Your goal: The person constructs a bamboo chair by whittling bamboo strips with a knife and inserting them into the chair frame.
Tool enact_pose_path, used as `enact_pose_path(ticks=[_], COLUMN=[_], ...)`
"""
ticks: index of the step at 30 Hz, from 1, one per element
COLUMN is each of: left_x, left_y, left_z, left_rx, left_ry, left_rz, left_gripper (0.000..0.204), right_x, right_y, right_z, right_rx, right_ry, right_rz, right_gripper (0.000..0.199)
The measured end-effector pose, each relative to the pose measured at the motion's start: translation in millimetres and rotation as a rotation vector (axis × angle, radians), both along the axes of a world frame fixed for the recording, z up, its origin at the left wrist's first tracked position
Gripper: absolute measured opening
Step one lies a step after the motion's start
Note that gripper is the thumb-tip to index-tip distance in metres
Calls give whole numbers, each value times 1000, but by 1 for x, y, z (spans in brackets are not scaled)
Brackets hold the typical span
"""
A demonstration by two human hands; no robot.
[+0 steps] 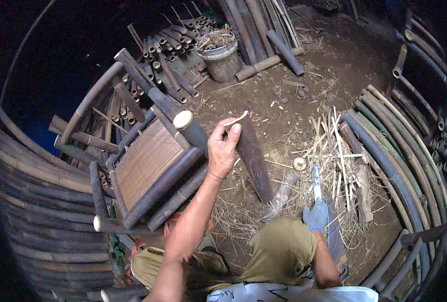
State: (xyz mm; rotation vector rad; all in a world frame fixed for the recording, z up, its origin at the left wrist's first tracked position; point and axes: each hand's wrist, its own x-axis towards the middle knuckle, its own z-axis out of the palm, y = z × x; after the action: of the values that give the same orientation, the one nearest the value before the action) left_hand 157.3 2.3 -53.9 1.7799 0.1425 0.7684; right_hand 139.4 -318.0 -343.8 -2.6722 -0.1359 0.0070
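Dark brown and curved, a split bamboo piece [254, 158] is slanting down toward the floor [304, 108] from the person's left hand [222, 150], whose bare fingers are clamping its pale upper end. The right hand [315, 216], in a grey glove, is holding a knife [316, 182], fingers wrapped around it, the bright blade pointing away from the body. Pale shavings [340, 173] are lying beside the blade, and a slatted bamboo frame [150, 158] is standing to the left.

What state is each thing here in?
Bamboo piece: split lengthwise, tilted
Left hand: bare, gripping the bamboo piece
Knife: unsheathed, pointing forward
Right hand: gloved, holding the knife
Bucket: upright, heaped with scraps
Slatted bamboo seat: assembled
Shavings: loose, scattered
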Motion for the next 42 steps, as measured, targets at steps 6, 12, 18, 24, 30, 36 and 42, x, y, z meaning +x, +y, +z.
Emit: enact_pose_path(ticks=[6, 12, 18, 24, 30, 36, 42], left_x=[1, 8, 14, 12, 12, 12, 17], left_y=[7, 14, 9, 22, 15, 8, 8], left_z=[-39, -28, -12, -45, -39, -37, -38], left_rx=[191, 309, 223, 299, 345, 421, 371], left_ry=[72, 78, -72, -63, -39, -62, -24], left_rz=[96, 38, 114, 145, 98, 83, 107], left_gripper=[23, 24, 24, 25, 23, 25, 27], right_x=[-4, 14, 5, -18, -9, 7, 12], right_y=[-41, -40, -40, -25, -1, 29, 40], right_z=[-46, -44, 23, 111, 172, 186, 189], right_rx=[-208, -131, 308, 481, 445, 467, 417], right_ry=[-54, 203, 231, 157, 256, 197, 282], right_rz=[-16, -93, -57, 230, 350, 505, 495], right_gripper=[31, 46, 67, 53, 36, 28, 28])
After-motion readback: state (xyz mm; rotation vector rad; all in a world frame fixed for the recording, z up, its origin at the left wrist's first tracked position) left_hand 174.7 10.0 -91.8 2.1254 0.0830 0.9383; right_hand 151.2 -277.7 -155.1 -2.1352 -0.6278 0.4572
